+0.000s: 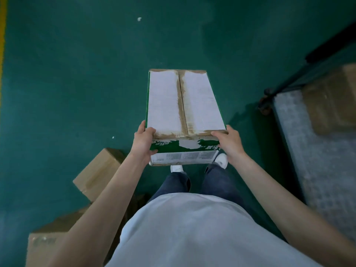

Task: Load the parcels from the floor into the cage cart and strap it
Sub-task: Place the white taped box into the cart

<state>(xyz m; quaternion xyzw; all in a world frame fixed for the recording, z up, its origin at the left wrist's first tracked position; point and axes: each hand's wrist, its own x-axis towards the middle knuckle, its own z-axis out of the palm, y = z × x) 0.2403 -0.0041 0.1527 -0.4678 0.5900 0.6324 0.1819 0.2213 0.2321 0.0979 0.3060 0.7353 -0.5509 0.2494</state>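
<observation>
White-and-green parcel held above green floor, left hand and right hand gripping its near corners. Brown boxes near left; cage cart right, one brown parcel aboard.

A dark green floor spreads beyond and to both sides of the hands, dimly lit. A yellow line runs along its far left edge. Small white specks dot it ahead.

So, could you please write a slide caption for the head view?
Both hands, left hand and right hand, hold a white-and-green parcel above the green floor, cage cart at right.
</observation>
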